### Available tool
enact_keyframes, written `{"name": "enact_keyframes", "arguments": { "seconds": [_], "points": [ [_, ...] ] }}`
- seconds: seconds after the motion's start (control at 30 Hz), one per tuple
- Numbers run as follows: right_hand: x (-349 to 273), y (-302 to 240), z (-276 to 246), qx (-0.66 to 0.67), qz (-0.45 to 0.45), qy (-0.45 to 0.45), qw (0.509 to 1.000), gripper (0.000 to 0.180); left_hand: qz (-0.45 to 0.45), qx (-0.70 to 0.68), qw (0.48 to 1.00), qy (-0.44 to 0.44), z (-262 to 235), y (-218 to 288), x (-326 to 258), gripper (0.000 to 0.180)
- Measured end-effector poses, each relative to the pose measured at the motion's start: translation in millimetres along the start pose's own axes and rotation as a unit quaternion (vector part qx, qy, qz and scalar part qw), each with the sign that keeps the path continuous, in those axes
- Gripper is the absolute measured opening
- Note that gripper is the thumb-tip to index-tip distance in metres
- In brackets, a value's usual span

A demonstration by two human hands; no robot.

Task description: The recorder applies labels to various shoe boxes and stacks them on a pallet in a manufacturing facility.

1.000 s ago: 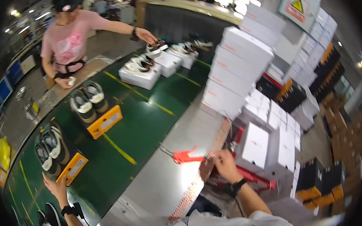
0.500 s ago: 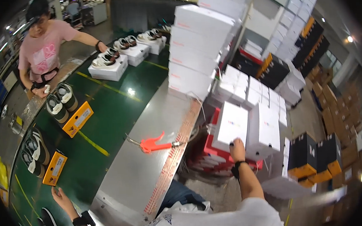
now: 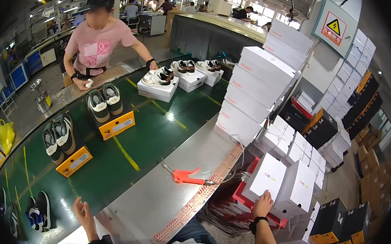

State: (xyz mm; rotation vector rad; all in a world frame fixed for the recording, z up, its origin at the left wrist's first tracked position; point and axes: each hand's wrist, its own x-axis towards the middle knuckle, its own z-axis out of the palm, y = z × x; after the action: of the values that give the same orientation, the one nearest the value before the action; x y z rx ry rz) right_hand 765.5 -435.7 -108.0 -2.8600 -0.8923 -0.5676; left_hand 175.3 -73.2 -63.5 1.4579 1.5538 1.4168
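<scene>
My left hand (image 3: 84, 214) is above the near part of the green conveyor belt (image 3: 145, 121), fingers apart and nothing in it. My right hand (image 3: 263, 204) is at the near end of a white shoebox (image 3: 266, 175), its fingers over the lid's edge and gripping there; the underside of the grip is hidden. That box lies beside another white shoebox (image 3: 296, 185), both on a red stack. Two pairs of dark green sneakers (image 3: 104, 101) stand on the belt with black-and-orange shoeboxes (image 3: 118, 126). Navy sneakers (image 3: 39, 211) sit closer to me at the left.
A red air blow gun (image 3: 188, 175) rests on the metal ledge (image 3: 142, 208). Tall stacked white shoeboxes (image 3: 252, 85) rise at its far end. Across the belt a co-worker (image 3: 102, 42) touches white-and-brown sneakers (image 3: 157, 78) on white boxes. More black-and-orange boxes (image 3: 329, 221) stand at right.
The view has swung, so things sit lower and farther right. My left hand is now apart from the nearest orange-fronted box. My right hand stays at the white shoebox, fingers farther over its lid.
</scene>
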Motion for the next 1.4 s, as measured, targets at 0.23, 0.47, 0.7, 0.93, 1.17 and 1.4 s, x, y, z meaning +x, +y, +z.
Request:
{"name": "enact_keyframes", "arguments": {
  "seconds": [0.23, 0.47, 0.7, 0.93, 1.17, 1.4],
  "points": [
    [60, -26, -83, 0.033, -0.005, 0.109, 0.993, 0.051, -0.038, -0.048, 0.998, -0.009, -11, -9, 6, 0.023],
    [106, -49, -278, 0.385, 0.026, 0.052, 0.921, 0.016, -0.028, -0.007, 1.000, 0.001, -22, -19, 3, 0.020],
    [108, -176, -285, 0.607, -0.189, -0.017, 0.771, 0.031, -0.007, 0.062, 0.997, 0.038, 9, -6, -7, 0.022],
    [99, -327, -261, 0.609, -0.391, -0.156, 0.672, 0.034, 0.013, 0.034, 0.989, 0.142, -45, 13, 3, 0.016],
    [53, -422, -282, 0.430, -0.653, -0.071, 0.619, 0.051, 0.056, 0.147, 0.920, 0.358, -143, -22, 31, 0.011],
    [22, -447, -285, 0.408, -0.688, -0.043, 0.599, 0.049, -0.025, 0.212, 0.914, 0.344, -185, -67, 98, 0.048]
  ]
}}
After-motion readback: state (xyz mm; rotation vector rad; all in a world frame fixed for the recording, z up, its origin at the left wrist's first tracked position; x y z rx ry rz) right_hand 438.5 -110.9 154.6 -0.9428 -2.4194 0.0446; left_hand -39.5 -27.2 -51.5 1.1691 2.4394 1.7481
